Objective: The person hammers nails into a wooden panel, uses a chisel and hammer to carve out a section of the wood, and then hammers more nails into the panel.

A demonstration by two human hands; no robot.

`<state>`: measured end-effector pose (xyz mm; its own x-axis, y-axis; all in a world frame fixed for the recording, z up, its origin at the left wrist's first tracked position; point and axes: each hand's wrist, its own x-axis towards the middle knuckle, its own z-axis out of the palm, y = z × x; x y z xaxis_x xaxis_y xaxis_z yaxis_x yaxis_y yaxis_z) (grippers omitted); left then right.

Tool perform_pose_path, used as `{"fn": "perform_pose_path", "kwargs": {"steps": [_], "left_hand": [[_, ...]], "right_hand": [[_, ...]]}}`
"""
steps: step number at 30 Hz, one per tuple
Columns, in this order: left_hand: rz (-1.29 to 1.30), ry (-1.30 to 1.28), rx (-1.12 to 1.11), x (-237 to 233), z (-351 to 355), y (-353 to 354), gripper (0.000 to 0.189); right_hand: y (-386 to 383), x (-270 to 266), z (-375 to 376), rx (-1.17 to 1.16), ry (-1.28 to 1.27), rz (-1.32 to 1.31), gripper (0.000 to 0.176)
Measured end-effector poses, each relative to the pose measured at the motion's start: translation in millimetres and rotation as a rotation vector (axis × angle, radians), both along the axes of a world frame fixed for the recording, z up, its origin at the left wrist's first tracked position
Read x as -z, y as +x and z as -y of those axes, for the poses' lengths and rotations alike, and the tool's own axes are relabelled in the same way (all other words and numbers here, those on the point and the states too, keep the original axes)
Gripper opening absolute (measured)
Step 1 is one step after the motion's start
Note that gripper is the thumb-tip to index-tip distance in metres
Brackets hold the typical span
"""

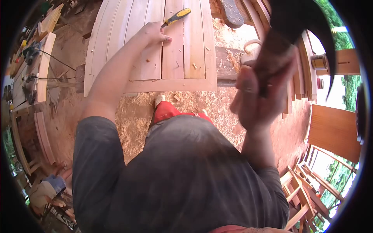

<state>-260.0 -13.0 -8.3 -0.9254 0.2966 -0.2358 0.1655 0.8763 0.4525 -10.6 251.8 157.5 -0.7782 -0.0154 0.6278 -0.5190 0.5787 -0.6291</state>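
Observation:
My left hand rests over a pale slatted wooden panel, its fingers closed around the lower part of a chisel. The chisel's yellow and black handle points up and to the right; its tip is hidden by the hand. Raised close to the camera on the right, my right hand is wrapped round the handle of a claw hammer. The hammer's dark head and curved claw are blurred. Small wood chips and thin nail-like bits lie on the panel near my left forearm.
Shavings cover the floor around my feet. Power tools with cords lie on a bench at left. Boards and a small can stand at right. Wooden frames are piled lower right. Part of another person shows lower left.

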Motion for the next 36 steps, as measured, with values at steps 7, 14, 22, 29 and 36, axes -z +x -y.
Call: {"fn": "perform_pose_path", "kwargs": {"steps": [7,14,22,29,36], "left_hand": [[-0.015,0.031,-0.01,-2.8,0.2,1.2,0.049],[0.004,-0.044,-0.061,10.6,-0.8,-18.8,0.059],[-0.028,-0.001,-0.121,28.9,0.4,-28.6,0.045],[0.36,0.756,-0.168,11.7,6.9,-1.7,0.045],[-0.029,-0.021,-0.049,32.3,1.1,-30.0,0.049]], "right_hand": [[-26.8,-14.3,-15.5,-0.005,-0.039,0.598,0.066],[-120.0,-11.8,-4.2,-0.23,0.851,0.623,0.06],[-202.3,9.1,46.3,-0.504,1.142,0.618,0.056],[-228.8,7.1,54.6,-0.556,1.134,0.667,0.056],[-225.9,2.9,50.0,-0.59,1.216,0.604,0.053]]}}
